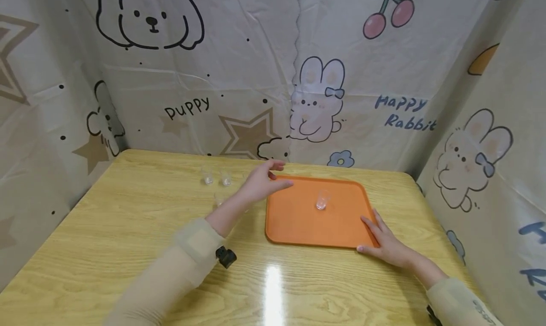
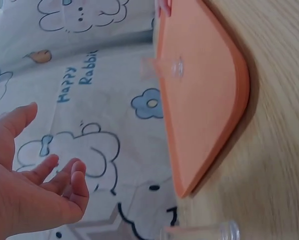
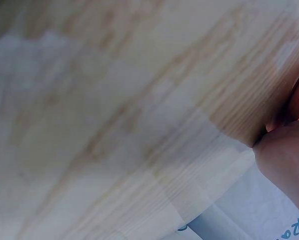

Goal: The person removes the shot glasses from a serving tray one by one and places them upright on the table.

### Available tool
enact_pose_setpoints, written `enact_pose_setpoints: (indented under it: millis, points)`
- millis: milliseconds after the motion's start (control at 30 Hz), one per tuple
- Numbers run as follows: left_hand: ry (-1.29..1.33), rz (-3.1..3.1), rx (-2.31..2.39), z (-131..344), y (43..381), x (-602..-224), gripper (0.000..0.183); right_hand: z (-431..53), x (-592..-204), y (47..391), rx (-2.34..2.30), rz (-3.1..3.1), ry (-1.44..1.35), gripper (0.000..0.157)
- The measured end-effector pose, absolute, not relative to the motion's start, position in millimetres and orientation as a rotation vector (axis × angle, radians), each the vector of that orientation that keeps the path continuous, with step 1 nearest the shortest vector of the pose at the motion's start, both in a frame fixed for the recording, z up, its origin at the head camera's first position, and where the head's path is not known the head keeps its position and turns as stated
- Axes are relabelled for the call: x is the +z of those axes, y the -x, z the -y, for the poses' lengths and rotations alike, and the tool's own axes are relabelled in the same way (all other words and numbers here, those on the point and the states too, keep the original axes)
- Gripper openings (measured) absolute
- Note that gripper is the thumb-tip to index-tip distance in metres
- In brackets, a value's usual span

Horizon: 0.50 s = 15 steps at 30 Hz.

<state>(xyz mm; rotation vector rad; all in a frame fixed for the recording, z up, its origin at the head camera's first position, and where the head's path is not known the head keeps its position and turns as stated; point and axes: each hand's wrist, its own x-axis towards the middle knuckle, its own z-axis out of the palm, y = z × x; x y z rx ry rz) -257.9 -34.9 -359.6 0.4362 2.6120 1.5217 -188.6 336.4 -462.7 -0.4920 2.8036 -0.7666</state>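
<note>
My left hand hovers by the far left corner of an orange tray, its fingers loosely bent and thumb apart, holding nothing. In the left wrist view, a gap shows between that thumb and the fingers. One small clear cup stands on the tray, right of its middle. My right hand rests at the tray's near right corner, fingers spread along the rim and thumb at the front edge. Left of the tray are several more clear cups, some partly hidden by my left hand and forearm.
The wooden table carries everything. A printed cloth with cartoon animals hangs behind it and along both sides. Another clear cup shows at the bottom of the left wrist view, beside the tray.
</note>
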Motion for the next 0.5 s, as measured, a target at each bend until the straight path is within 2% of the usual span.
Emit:
enact_pose_setpoints:
  millis: [233, 500]
  points:
    - [-0.537, -2.597, 1.521, 0, 263, -373, 0.068, -338, -464, 188, -0.749, -2.811, 0.481, 0.084]
    - [-0.506, -2.497, 1.543, -33, 270, -398, 0.064, -337, -464, 188, -0.759, -2.796, 0.467, 0.085]
